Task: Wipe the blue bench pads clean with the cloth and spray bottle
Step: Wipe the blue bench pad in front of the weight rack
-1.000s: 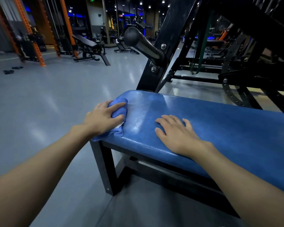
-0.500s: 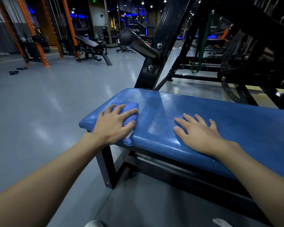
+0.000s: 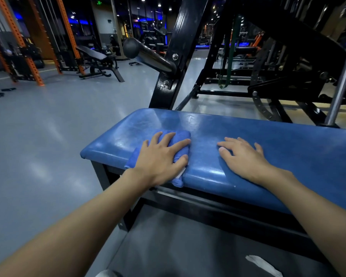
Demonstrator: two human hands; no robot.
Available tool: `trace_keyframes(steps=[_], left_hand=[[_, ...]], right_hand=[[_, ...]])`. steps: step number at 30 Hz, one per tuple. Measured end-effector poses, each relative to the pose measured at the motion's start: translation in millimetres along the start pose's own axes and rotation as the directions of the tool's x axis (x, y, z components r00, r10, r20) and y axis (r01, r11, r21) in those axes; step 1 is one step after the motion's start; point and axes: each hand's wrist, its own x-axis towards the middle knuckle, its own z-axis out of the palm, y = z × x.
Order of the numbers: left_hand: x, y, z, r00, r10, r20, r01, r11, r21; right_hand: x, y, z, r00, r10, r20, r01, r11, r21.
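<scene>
Pressing down on the cloth [image 3: 181, 135] with my left hand [image 3: 160, 158], I record the following. The fingers are spread and nearly straight across the top of the folded blue cloth, the thumb lying along its near side; nothing is clenched, and the palm bears on the fabric. The cloth sits on the blue padded tabletop [image 3: 288, 148], towards its left end and close to the front edge, with a lower corner hanging over that edge. A small white patch shows on the cloth just under my thumb; I cannot tell what it is.

My right hand [image 3: 246, 158] lies flat and released on the bare pad, well to the right of the cloth and apart from it, fingers straight and pointing left, grasping nothing.

The pad surface shows glossy patches around the cloth and along the front edge; whether this is moisture or reflected light I cannot tell. The pad rests on a black frame [image 3: 208, 208].

A black upright [image 3: 180, 47] rises behind the pad's far edge, carrying a dark roller bar [image 3: 148, 54] that juts left. The grey floor [image 3: 48, 136] extends to an orange rack [image 3: 24, 47] and an incline bench [image 3: 94, 54] in the background.
</scene>
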Motion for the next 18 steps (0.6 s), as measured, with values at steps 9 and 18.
trace_keyframes(steps=[9,18], left_hand=[[6,33,-17,0.990,0.131,0.056,-0.121,0.980,-0.161],[-25,-65,-23,0.994,-0.043,0.100,0.043,0.999,-0.003]], right_hand=[[-14,1,-15,0.989,-0.006,-0.146,0.026,0.990,0.137],[3,-104,29,0.969,-0.247,0.017,0.244,0.940,-0.237]])
